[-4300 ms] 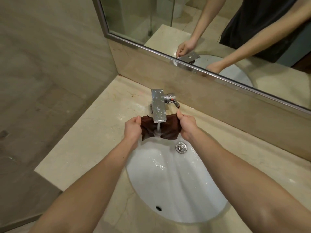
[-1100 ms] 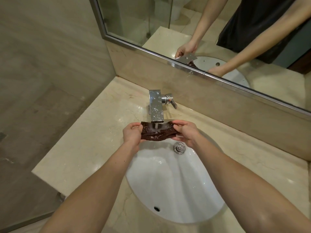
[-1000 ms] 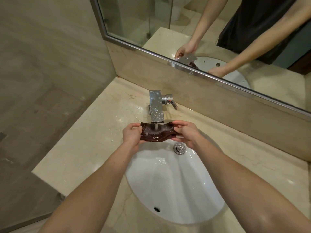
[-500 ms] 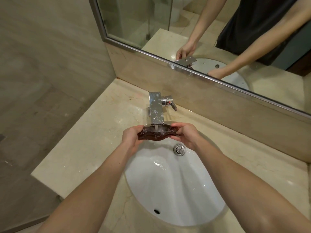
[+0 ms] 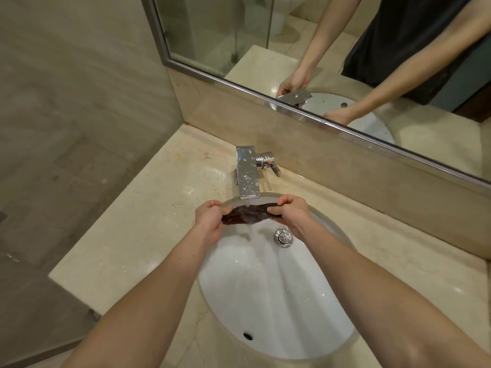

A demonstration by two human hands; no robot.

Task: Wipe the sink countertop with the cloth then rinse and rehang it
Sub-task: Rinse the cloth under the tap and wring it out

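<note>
place: bathroom | cues: sink (image 5: 279, 301), faucet (image 5: 248, 175), mirror (image 5: 305, 35), marble countertop (image 5: 148, 221)

**Cloth under the running tap**

The cloth (image 5: 248, 214) is dark brown and soaked, glistening; it is stretched into a narrow, nearly flat band, gripped at each end, its left end a little lower than its right; it hangs above the back of the sink (image 5: 268, 293), just below the tap's spout; water lands on its middle and runs off its front edge into the bowl; the sink is a white oval basin, wet and streaked; the countertop (image 5: 138, 235) around it is cream marble, with scattered droplets near the tap.
</note>
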